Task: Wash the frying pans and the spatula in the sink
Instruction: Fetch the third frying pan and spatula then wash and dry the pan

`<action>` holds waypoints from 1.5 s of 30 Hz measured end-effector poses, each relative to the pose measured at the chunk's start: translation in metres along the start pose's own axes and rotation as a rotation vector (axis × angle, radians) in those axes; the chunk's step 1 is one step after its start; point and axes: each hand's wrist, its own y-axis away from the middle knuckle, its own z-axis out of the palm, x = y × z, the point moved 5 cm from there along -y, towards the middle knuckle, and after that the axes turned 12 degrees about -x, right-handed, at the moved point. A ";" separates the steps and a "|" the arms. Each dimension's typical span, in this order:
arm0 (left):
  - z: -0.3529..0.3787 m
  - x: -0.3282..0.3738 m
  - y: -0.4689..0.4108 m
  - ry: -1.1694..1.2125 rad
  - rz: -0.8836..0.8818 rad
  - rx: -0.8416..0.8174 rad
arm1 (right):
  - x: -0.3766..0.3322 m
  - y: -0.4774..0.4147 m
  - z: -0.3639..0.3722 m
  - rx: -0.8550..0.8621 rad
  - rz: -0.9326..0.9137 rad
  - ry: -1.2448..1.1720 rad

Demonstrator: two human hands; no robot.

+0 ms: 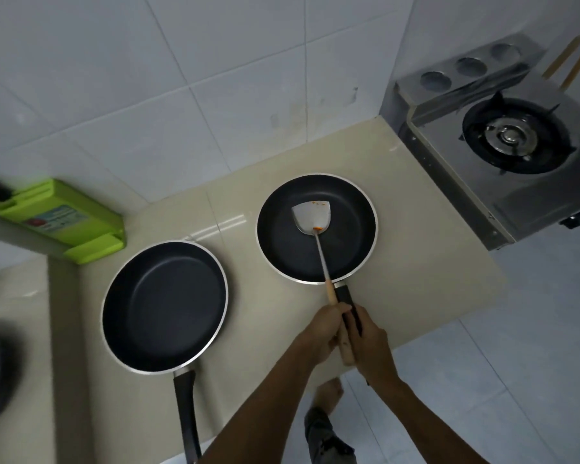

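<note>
Far off to the left of both grips, a green rack (61, 222) stands against the wall, and a dark blurred shape at the frame edge is too smeared for me to name. Nearer, on the beige worktop (258, 329), the left frying pan (164, 306) lies flat and untouched, its black handle pointing back towards me, well apart from my left grip (318, 333).

That grip is curled round the wooden handle of the spatula (312, 216). The spatula's steel blade, flecked with orange residue, rests ahead of the grip inside the right frying pan (282, 246). Touching it on the other side, my right grip (374, 346) is closed, as best I can tell, round this pan's black handle. The pan sits on the worktop just ahead of both grips. A gas stove (516, 139) stands beyond, up and to the right.

I judge this to be the pick-up step, with no washing begun. I cannot see a sink. The next move calls for lifting pan and spatula together, kept level, and carrying them to wherever the sink is.
</note>
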 end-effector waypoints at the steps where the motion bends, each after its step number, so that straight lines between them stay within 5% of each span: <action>1: -0.006 -0.002 0.008 -0.001 0.016 -0.002 | -0.008 0.008 0.006 0.009 -0.004 0.010; 18: -0.182 -0.070 0.295 -0.029 0.352 0.055 | -0.154 0.195 0.236 0.070 -0.282 0.048; 32: -0.356 -0.122 0.491 0.102 0.564 0.284 | -0.265 0.291 0.435 -0.228 -0.490 0.084; 45: -0.579 -0.150 0.602 0.250 0.516 0.539 | -0.359 0.298 0.671 -0.492 -0.523 0.112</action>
